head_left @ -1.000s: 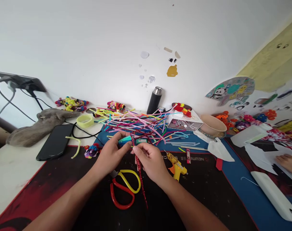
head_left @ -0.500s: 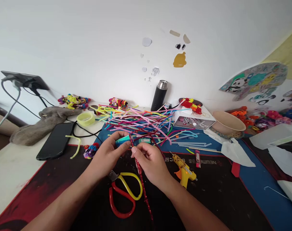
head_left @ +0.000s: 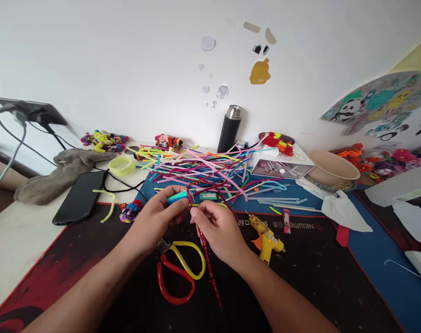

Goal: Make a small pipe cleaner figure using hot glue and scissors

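Note:
Between thumb and fingers my left hand (head_left: 162, 210) grips a shiny blue-green piece (head_left: 177, 197), whose exact kind I cannot make out. A red glittery pipe cleaner (head_left: 207, 259) is pinched in my right hand (head_left: 215, 226), close beside the blue-green piece. One length of it hangs down toward me over the black mat, and red strands reach up past my fingers toward the pile behind. Both hands are closed and almost touch. Below them lie scissors (head_left: 182, 273) with one yellow and one red handle loop, their blades partly hidden by my left hand.
A heap of coloured pipe cleaners (head_left: 200, 169) lies behind my hands. To the right are a yellow glue gun (head_left: 268, 240), a white box (head_left: 283, 164) and a bowl (head_left: 333, 169). A black phone (head_left: 78, 199) rests at left; a black flask (head_left: 230, 129) stands by the wall.
The camera view has tilted down slightly, so the wall and background sit higher. My hands keep nearly the same hold on the blue-green piece and the red pipe cleaner.

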{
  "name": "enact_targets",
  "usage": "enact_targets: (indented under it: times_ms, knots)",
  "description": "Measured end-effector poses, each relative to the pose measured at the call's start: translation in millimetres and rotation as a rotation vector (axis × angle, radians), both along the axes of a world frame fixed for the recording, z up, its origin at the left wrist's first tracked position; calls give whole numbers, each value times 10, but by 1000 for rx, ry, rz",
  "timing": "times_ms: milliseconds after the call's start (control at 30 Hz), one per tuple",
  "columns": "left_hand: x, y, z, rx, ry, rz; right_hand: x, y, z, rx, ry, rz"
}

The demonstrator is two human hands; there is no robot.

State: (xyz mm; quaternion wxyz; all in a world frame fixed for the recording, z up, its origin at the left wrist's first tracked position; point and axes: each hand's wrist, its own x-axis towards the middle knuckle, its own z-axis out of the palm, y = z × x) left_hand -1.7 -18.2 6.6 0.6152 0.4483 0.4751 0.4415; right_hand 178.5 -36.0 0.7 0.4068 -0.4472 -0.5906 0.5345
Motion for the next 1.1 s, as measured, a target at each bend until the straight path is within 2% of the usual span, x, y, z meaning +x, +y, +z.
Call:
enact_targets:
  times_ms: [267, 500, 700, 900, 1100]
  knots:
    - [44, -10, 63, -35, -138, -5, 9, 5, -49, -8, 20, 0]
    - [73, -38, 147, -136, -229, -22, 27, 35, -58, -38, 15, 16]
    - [56, -53, 164, -145, -241, -39, 47, 32, -58, -63, -3, 13]
    - [58, -50, 199, -109, -194, -23, 65, 37, -100, 20, -67, -23]
    - [44, -34, 179, -105, -167, 6, 74, 41, -93, 28, -64, -24]
